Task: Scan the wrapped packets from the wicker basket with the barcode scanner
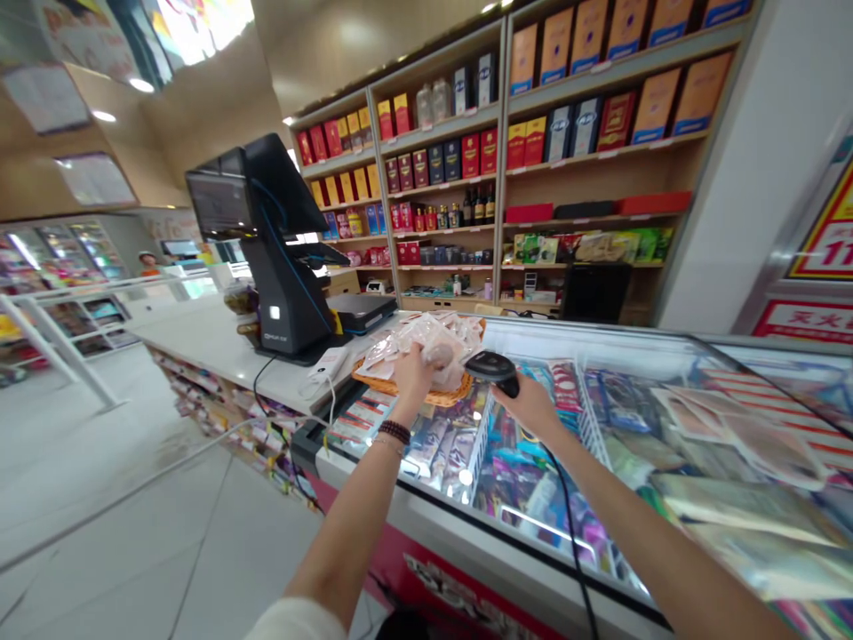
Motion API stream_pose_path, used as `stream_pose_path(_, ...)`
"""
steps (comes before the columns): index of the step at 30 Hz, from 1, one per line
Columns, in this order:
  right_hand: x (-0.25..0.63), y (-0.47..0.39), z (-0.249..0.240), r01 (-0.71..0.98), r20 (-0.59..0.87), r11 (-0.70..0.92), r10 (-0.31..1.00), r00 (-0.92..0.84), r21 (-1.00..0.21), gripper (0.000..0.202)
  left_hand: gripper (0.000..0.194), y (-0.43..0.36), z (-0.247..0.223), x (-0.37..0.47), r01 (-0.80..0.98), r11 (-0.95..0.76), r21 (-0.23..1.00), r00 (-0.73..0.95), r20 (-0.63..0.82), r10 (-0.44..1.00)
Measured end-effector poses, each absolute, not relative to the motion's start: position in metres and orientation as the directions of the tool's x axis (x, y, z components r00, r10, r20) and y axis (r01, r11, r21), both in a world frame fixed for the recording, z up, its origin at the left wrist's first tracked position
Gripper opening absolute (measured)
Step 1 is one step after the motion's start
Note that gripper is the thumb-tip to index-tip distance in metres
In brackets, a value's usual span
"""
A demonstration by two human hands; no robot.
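A black handheld barcode scanner point(493, 364) is gripped in my right hand point(530, 409), its head pointing left and its cable hanging down over the freezer. My left hand point(413, 375) reaches into a shallow wicker basket point(448, 396) and pinches a clear plastic packet point(436, 342). A pale round item inside the packet shows near my fingertips; its kind cannot be made out. More clear packets lie heaped around it. The scanner is just right of the basket, close to the packets. The basket rests on the glass top of a chest freezer point(413, 511).
Left of the basket stands a black point-of-sale terminal point(280, 258) on a white counter point(219, 333). A white power strip point(328, 366) and loose cables lie beside it. Shelves point(440, 120) of boxed goods and bottles line the back. Frozen packages fill the freezer.
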State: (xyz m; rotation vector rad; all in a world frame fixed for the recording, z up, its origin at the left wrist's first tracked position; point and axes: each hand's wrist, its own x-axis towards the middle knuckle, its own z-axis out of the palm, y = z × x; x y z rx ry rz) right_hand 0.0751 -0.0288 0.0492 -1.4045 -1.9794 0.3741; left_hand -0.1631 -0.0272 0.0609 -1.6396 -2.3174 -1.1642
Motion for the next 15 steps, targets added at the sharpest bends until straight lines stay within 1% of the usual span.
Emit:
stream_pose_path(4,0.076,-0.029,0.048,0.723,0.378,0.403,0.902,-0.209,-0.561,0.019,0.035,-0.024,0.061,-0.161,0.756,0.123,0.643,-0.507,0.455,0.732)
stream_pose_path(6,0.076,-0.029,0.048,0.713,0.371,0.414,0.9,-0.228,-0.566,0.02,0.033,-0.021,0.061,-0.159,0.726,0.114,0.679,-0.53,0.445,0.722)
stream_pose_path(8,0.077,-0.029,0.048,0.707,0.362,0.42,0.9,-0.243,-0.569,0.021,0.03,-0.018,0.061,-0.156,0.722,0.092,0.686,-0.528,0.459,0.715)
stream_pose_path(15,0.078,-0.03,0.051,0.703,0.366,0.425,0.898,-0.245,-0.571,0.02,0.02,-0.009,0.055,-0.149,0.759,0.005,0.65,-0.457,0.527,0.717)
